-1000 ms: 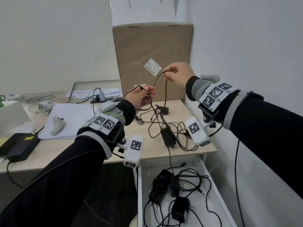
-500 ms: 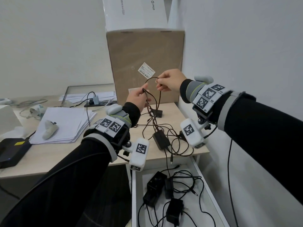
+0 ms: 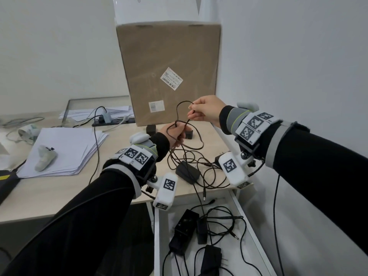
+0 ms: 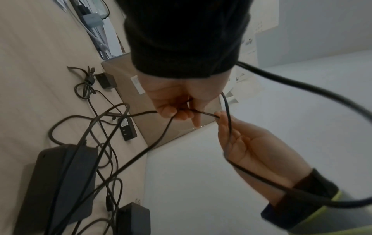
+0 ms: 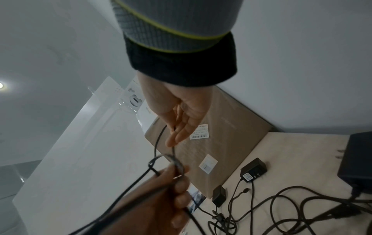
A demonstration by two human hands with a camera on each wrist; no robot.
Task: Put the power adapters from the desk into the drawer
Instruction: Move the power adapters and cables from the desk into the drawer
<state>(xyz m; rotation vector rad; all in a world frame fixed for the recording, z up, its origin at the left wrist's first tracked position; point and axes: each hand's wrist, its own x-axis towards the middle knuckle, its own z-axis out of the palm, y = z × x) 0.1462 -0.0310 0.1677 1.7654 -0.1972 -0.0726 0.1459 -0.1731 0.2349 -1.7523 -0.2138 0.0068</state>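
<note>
The left hand [image 3: 175, 134] has its grip closed round gathered loops of a thin black cable [image 3: 180, 108], fingers curled over the strands above the counter [image 3: 59, 188]. The right hand [image 3: 205, 111], a little higher and just beside it, pinches the same cable between thumb and fingertips, so a loop arches up between the 2 hands. From the left hand the cable drops onto the counter into a loose tangle that runs to a flat black power adapter [image 3: 187, 172] lying near the counter's front edge. 2 smaller black plug adapters [image 3: 189, 134] sit further back, close to the foot of a tall cardboard box [image 3: 169, 56] standing against the wall. One cable end hangs over the counter's edge above the open white drawer [image 3: 256, 236], directly below. Inside the drawer lie at least 3 black adapters [image 3: 184, 228] with their cables spread loosely around them. To the left on the counter is a stack of white paper [image 3: 65, 150] with a small pale object [image 3: 45, 159] resting on top, and behind it a power strip [image 3: 111, 121] with a plug in it.
</note>
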